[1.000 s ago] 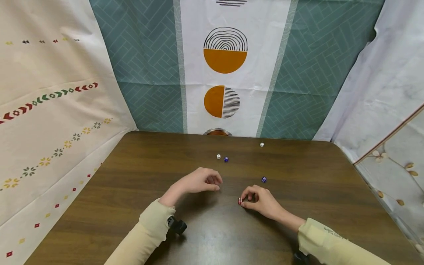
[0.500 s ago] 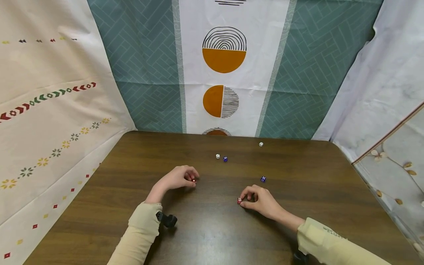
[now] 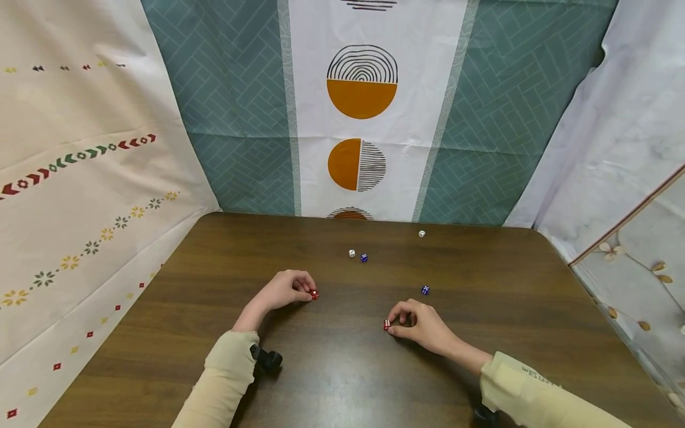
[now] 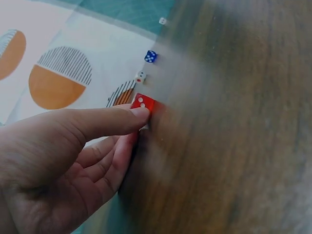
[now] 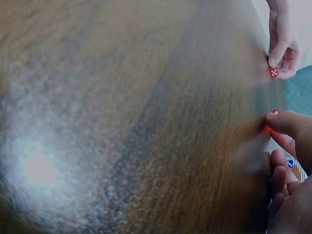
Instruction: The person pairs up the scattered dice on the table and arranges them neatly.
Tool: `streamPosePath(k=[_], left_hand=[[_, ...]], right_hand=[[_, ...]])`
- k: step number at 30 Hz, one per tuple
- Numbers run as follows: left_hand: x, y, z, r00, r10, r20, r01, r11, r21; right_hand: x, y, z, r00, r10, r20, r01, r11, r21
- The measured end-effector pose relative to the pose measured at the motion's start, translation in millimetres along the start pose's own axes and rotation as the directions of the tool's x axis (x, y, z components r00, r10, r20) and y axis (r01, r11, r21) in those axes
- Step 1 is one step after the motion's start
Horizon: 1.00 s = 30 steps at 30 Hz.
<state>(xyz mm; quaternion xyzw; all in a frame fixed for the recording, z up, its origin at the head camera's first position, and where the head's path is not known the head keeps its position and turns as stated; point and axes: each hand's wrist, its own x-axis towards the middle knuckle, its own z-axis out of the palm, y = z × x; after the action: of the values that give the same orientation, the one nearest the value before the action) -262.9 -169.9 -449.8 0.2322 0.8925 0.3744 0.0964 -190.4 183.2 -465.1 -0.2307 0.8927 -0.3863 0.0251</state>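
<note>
Though thumbs (image 4: pixel 124 118) partly cover both, I see the left hand (image 3: pixel 286 289) fingertip-pinching one red die (image 3: pixel 314 295), the right hand (image 3: pixel 423 324) another red die (image 3: pixel 387 325).

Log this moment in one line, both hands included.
left hand: pinches red die | right hand: pinches another red die | brown table: two blue dice, two white dice, untouched

Illegible lettering (image 3: pixel 535 373) on the right sleeve (image 3: pixel 519 392); white pips (image 5: pixel 274 72) on red dice (image 4: pixel 145 101)

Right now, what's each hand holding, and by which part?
The left hand pinches a red die, thumb on a spotted face. The right hand pinches another red die; exact contact faces are unclear.
</note>
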Motion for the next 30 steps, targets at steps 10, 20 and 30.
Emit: streamPosePath(k=[10,20,30], left_hand=[[-0.8,5.6,7.2,0.997,0.061,-0.046,-0.058,0.997,0.06],[0.7,19.8,21.7,0.997,0.07,-0.006,-0.07,0.995,0.077],[2.6,38.0,43.1,0.997,0.082,-0.014,-0.081,0.995,0.053]], right_hand=[[0.0,-0.9,-1.2,1.0,0.008,0.006,-0.008,1.0,0.001],[0.2,0.6,-0.5,1.0,0.016,0.006,-0.016,1.0,-0.014],[0.3,0.1,-0.2,1.0,0.017,0.011,-0.017,1.0,-0.019]])
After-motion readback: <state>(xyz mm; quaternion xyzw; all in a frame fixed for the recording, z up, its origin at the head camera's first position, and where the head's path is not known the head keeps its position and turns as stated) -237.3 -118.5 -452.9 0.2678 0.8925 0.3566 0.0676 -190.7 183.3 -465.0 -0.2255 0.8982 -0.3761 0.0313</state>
